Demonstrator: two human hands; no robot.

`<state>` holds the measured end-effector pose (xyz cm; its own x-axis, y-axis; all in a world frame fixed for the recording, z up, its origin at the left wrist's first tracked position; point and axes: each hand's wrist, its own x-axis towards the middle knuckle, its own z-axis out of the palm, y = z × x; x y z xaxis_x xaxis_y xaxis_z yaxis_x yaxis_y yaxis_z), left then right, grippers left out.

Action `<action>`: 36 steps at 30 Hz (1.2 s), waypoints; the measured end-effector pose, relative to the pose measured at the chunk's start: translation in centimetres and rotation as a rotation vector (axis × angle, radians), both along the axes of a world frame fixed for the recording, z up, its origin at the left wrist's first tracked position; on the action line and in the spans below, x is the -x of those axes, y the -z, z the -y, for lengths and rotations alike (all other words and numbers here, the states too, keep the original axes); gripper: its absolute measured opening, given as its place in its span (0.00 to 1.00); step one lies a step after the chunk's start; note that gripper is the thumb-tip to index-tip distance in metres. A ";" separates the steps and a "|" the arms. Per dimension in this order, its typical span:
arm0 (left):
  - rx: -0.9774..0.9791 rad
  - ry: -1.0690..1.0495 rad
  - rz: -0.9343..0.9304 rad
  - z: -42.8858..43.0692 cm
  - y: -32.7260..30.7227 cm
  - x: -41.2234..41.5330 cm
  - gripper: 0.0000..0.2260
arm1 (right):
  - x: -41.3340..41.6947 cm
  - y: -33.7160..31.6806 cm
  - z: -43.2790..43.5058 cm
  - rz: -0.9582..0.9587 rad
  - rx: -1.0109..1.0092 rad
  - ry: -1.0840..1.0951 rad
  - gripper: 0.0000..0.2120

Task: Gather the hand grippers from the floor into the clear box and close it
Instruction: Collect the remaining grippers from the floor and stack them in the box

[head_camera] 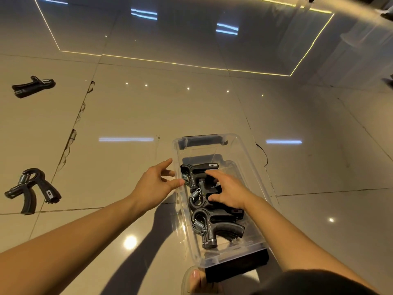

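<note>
– Clear plastic is what the head view shows at the middle, then?
– Yes. The clear box (256, 167) stands open-topped on the glossy beige tile floor (148, 113), its long side running away from the person. There is a black latch (202, 140) at its far end and another black latch (236, 265) at its near end.
– And the hand grippers?
– Three black ones lie inside, in a row along the bottom. The far gripper (200, 169) is toward the far end, the middle gripper (198, 201) is at the centre, and the near gripper (217, 228) is toward the near end. Their steel springs sit by the left wall.
– Are there any outside it?
– Two, well apart from the box, off toward the left edge of the floor as seen. One floor gripper (34, 190) lies nearer the person. The other floor gripper (32, 86) lies farther back.
– What about the hands?
– The left hand (155, 186) is outside the box at its left wall, with the fingers spread and relaxed and holding nothing. The thumb tip is at the wall, and I cannot tell whether it touches. The right hand (229, 188) reaches down into the box with its fingers stretched out flat over the middle gripper, lying on it rather than curling round it.
– Is there anything else?
– A bare foot (196, 279) in a clear slipper is just beside the box's near left corner. Ceiling lights are mirrored in the tiles.
</note>
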<state>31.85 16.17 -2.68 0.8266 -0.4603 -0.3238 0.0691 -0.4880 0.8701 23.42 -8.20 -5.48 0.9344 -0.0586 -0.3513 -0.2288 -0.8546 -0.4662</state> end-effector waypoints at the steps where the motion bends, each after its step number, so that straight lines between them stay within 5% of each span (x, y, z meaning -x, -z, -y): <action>1: 0.005 -0.007 -0.004 -0.7 -0.5 -0.4 0.36 | -0.2 -0.9 0.1 0.028 -0.026 0.060 0.37; 6: -0.025 -0.145 0.025 -6.4 -2.5 -3.0 0.28 | -3.8 -6.9 -2.2 0.218 -0.106 0.146 0.24; 22: -0.129 -0.605 0.023 -33.8 -4.9 -7.6 0.19 | -21.1 -20.7 -31.8 0.105 0.091 -0.557 0.22; 28: -0.243 -0.726 0.026 -40.6 -3.1 -9.3 0.22 | -25.3 -15.9 -42.1 -0.002 0.198 -0.708 0.25; 36: -0.409 -0.816 -0.042 -46.1 3.9 -12.0 0.29 | -26.8 -1.9 -46.2 -0.072 0.113 -0.495 0.33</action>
